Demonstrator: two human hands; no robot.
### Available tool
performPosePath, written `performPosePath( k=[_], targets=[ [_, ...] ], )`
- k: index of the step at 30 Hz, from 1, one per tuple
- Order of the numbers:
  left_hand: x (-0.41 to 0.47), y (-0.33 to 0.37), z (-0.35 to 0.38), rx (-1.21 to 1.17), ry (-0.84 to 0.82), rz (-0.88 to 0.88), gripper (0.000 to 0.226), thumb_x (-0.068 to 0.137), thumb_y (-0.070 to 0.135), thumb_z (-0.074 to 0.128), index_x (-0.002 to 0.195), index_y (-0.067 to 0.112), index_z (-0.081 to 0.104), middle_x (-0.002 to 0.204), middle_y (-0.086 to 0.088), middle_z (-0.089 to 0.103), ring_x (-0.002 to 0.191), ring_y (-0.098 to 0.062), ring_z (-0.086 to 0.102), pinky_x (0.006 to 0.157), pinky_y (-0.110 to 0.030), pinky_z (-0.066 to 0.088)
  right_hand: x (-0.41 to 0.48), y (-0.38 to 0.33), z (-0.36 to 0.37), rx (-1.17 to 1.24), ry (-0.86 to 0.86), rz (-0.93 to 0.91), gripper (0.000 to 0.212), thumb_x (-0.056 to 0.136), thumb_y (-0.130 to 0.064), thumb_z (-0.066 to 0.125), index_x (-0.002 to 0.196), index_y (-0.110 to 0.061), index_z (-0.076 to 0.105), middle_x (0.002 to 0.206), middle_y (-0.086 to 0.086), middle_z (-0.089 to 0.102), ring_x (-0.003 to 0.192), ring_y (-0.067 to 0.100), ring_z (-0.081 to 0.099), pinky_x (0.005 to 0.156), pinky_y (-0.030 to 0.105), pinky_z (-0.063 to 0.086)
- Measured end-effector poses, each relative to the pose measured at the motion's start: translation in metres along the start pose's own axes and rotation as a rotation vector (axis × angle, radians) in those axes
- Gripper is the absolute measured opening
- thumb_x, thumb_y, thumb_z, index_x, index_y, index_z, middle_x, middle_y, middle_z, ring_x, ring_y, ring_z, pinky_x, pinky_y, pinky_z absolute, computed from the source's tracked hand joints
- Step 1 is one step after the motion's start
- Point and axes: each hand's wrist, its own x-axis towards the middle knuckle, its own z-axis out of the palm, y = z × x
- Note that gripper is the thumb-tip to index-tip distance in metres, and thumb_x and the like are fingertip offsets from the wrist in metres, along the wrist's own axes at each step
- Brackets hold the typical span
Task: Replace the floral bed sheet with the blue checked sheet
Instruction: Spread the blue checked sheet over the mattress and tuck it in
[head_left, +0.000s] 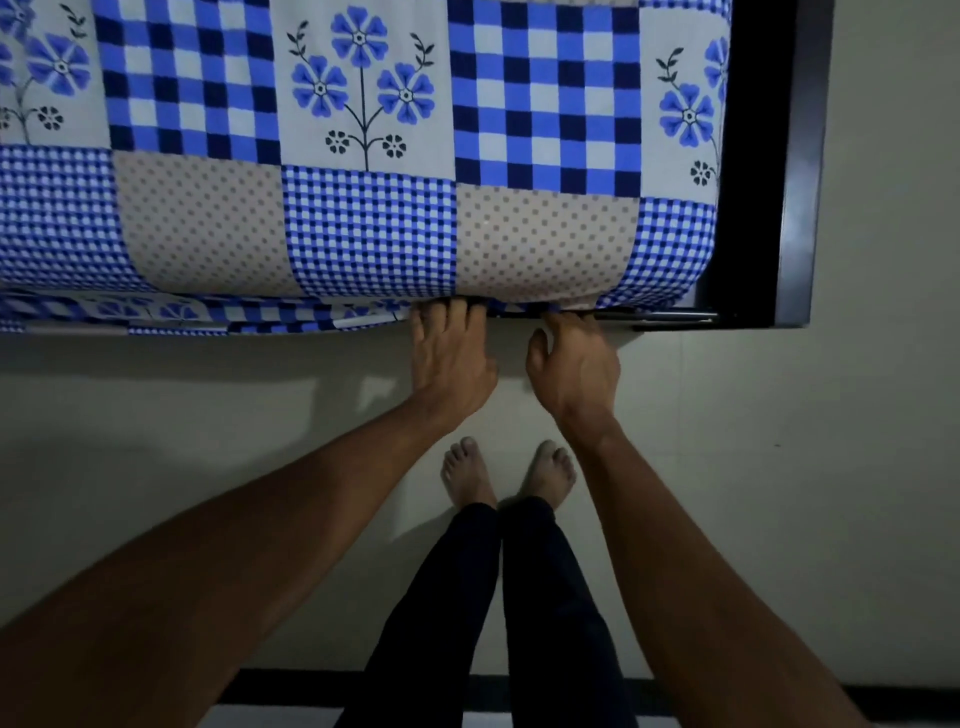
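Head view: blue checked sheet (363, 156) covers the mattress across the 12 o'clock half of the frame; patches of checks, blue flowers and grey dots; it wraps down over the near edge. From 9 o'clock towards centre a loose strip of the same cloth hangs out below that edge; from centre towards 3 o'clock the cloth disappears under the mattress. Left hand (452, 358) near centre, back up; fingers straight and side by side, tips pushed in under the mattress edge and out of sight. Right hand (574, 366) just beside it at its 3 o'clock; thumb spread toward 11 o'clock; fingers bend in under the edge and are hidden; cannot tell whether they hold cloth. Dark bed frame (802, 156) at 2 o'clock; bare feet (470, 470) on the pale floor (156, 415), at 6 o'clock of the hands.
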Motion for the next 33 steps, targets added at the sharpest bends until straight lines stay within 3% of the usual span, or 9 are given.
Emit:
performPosePath(
  k=[2,6,10,14,16,20,24,28,33],
  targets=[
    [0.002,0.007,0.000,-0.075,0.010,-0.075,0.060,0.071,0.032,0.067,0.125,0.014,0.050,0.126,-0.012,0.048,0.117,-0.037,0.045,0.110,-0.057,0.030,-0.010,-0.002,0.003,0.069,0.058,-0.092,0.022,0.078,-0.009,0.061,0.097,-0.009,0.072,0.097,0.009,0.072,0.094,0.029,0.064,0.076,0.036,0.053],
    [-0.003,0.000,0.003,-0.112,0.053,-0.038,0.067,0.070,0.025,0.064,0.135,0.017,0.047,0.135,-0.007,0.045,0.124,-0.034,0.041,0.114,-0.055,0.027,-0.014,-0.009,0.021,0.159,0.029,-0.274,0.039,0.086,-0.014,0.049,0.117,-0.002,0.069,0.122,0.014,0.069,0.114,0.032,0.060,0.105,0.044,0.046],
    [-0.013,-0.019,0.003,-0.158,0.079,0.102,0.073,0.074,0.023,0.063,0.143,0.014,0.041,0.140,-0.005,0.044,0.133,-0.028,0.038,0.117,-0.050,0.023,0.003,-0.018,0.024,0.003,-0.062,-0.180,0.041,0.080,-0.017,0.046,0.113,-0.013,0.069,0.111,0.006,0.071,0.104,0.032,0.061,0.096,0.047,0.046],
    [-0.016,-0.018,0.006,-0.206,0.030,0.242,0.073,0.078,0.022,0.059,0.146,0.004,0.039,0.148,-0.012,0.040,0.137,-0.030,0.036,0.119,-0.046,0.024,0.003,-0.025,0.023,-0.156,-0.291,-0.100,0.052,0.084,-0.028,0.056,0.136,-0.025,0.052,0.137,-0.005,0.058,0.130,0.023,0.044,0.115,0.055,0.023],
    [-0.012,-0.011,0.006,-0.192,-0.032,0.239,0.076,0.072,0.022,0.067,0.141,0.002,0.042,0.145,-0.015,0.041,0.134,-0.032,0.038,0.116,-0.045,0.030,0.006,-0.027,0.022,-0.178,-0.360,-0.059,0.053,0.087,-0.030,0.054,0.140,-0.029,0.044,0.143,-0.008,0.052,0.134,0.021,0.037,0.110,0.053,0.025],
    [0.001,-0.001,-0.001,-0.179,-0.029,0.195,0.072,0.060,0.026,0.074,0.125,0.005,0.050,0.123,-0.012,0.052,0.114,-0.030,0.049,0.106,-0.043,0.039,0.020,-0.029,0.013,-0.205,-0.393,-0.056,0.040,0.091,-0.027,0.049,0.131,-0.028,0.051,0.139,-0.005,0.056,0.133,0.023,0.039,0.100,0.048,0.031],
    [0.013,-0.009,-0.007,-0.249,-0.077,0.184,0.057,0.074,0.019,0.067,0.126,0.000,0.052,0.123,-0.021,0.058,0.113,-0.038,0.053,0.098,-0.043,0.041,0.028,-0.016,0.001,-0.127,-0.498,-0.139,0.056,0.089,-0.031,0.059,0.143,-0.027,0.046,0.150,-0.003,0.047,0.140,0.025,0.034,0.106,0.047,0.032],
    [0.032,-0.006,-0.017,-0.278,-0.175,0.043,0.044,0.085,0.028,0.062,0.125,0.008,0.060,0.123,-0.017,0.064,0.112,-0.036,0.059,0.089,-0.039,0.049,0.007,0.018,-0.004,0.037,-0.322,-0.200,0.059,0.087,-0.023,0.059,0.145,-0.019,0.048,0.147,0.001,0.052,0.134,0.027,0.044,0.100,0.048,0.045],
    [0.030,0.000,-0.013,-0.265,-0.242,0.046,0.066,0.083,0.039,0.066,0.140,0.012,0.048,0.133,-0.016,0.057,0.121,-0.036,0.053,0.102,-0.042,0.044,-0.004,0.038,-0.005,-0.119,-0.292,-0.139,0.063,0.090,-0.033,0.059,0.149,-0.021,0.039,0.152,-0.004,0.042,0.143,0.024,0.032,0.103,0.049,0.040]
  ],
)
